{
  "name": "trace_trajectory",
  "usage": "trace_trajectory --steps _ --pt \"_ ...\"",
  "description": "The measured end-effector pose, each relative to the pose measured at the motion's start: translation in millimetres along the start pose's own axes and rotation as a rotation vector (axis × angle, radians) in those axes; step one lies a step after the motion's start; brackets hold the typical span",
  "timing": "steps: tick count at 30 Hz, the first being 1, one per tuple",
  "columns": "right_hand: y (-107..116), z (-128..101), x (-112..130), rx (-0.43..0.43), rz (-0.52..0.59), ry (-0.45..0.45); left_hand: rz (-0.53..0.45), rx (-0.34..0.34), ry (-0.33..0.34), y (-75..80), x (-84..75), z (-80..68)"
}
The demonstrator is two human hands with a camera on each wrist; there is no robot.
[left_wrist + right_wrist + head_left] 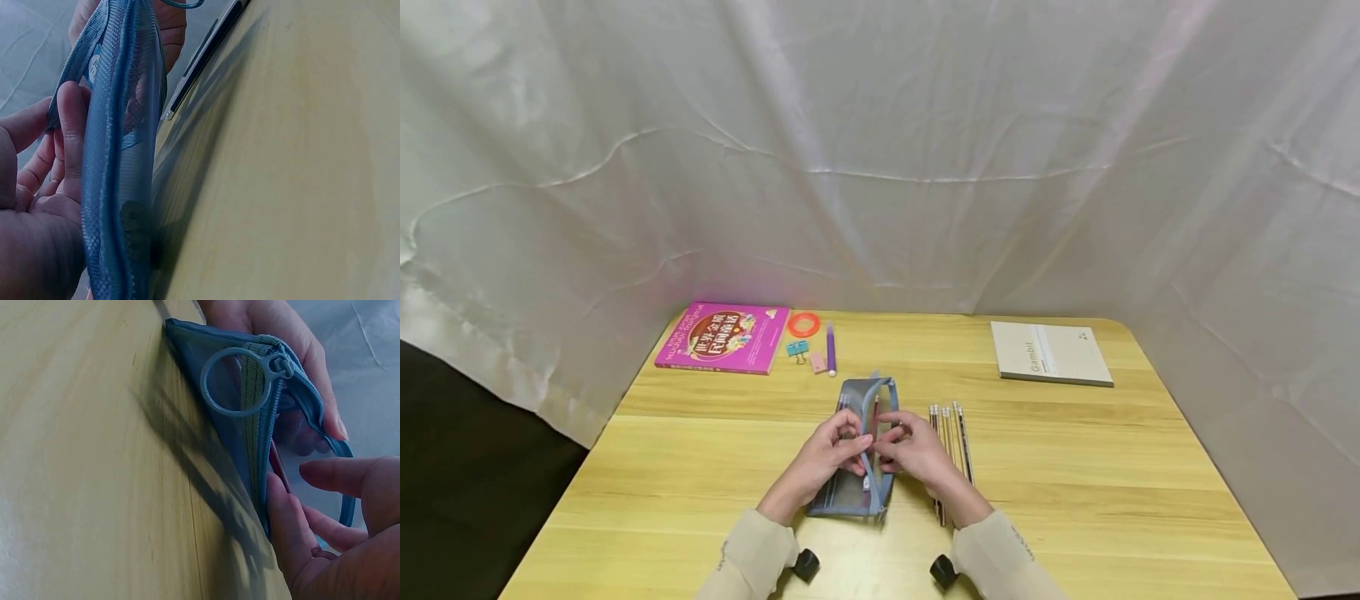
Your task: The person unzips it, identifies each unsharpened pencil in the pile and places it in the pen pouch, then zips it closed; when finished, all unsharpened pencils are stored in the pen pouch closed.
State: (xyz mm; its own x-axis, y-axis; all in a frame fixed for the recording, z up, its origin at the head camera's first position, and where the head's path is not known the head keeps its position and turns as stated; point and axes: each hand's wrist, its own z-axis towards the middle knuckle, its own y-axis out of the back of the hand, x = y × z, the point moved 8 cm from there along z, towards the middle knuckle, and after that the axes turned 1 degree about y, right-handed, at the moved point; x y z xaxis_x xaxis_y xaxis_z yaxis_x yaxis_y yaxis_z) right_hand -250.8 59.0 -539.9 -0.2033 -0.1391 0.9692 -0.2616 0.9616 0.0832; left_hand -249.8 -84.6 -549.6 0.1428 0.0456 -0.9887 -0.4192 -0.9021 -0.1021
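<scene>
White cloth hangs behind and to both sides of our tabletop, closing it in on three edges; only the near edge, where our sleeves come in, is open. Bare wood lies at the near left and across the whole right half.

Going from the left along the far edge, we see one pink book, one orange ring, one small clip, one pink eraser and one purple pen, all close together and well apart from our hands.

At the middle, one blue mesh pouch lies lengthwise on the wood, its mouth unzipped along the top. Our left hand holds its left lip, fingers curled over the mesh edge with the thumb against the outside. Our right hand holds the right lip the same way, fingers bent into the opening and the thumb on the outer mesh, so the two hands part the mouth between them. A thin reddish stick, likely a pencil, shows inside the gap. The right wrist view shows one round zipper ring hanging at the end of the zip, just beside our left fingertips.

Just right of the pouch, a row of pencils lies parallel, partly under our right wrist; we count about four, though the hidden part leaves it uncertain.

Far right, near the back edge, one notebook lies flat, well apart from everything.
</scene>
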Motion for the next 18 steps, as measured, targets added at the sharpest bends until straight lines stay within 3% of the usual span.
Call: trace_trajectory --steps 10,13,18 --pt "11.2 -6.8 5.2 0.006 0.001 0.022 0.009 -0.009 -0.010 3.4 1.4 -0.5" --pt "31.7 -10.6 11.1 -0.038 -0.001 0.037 0.009 -0.011 -0.026 3.3 -2.5 0.4" --pt "84.7 -19.2 8.1 -0.181 -0.133 0.045 0.018 -0.003 -0.028 0.2 -4.8 0.5"
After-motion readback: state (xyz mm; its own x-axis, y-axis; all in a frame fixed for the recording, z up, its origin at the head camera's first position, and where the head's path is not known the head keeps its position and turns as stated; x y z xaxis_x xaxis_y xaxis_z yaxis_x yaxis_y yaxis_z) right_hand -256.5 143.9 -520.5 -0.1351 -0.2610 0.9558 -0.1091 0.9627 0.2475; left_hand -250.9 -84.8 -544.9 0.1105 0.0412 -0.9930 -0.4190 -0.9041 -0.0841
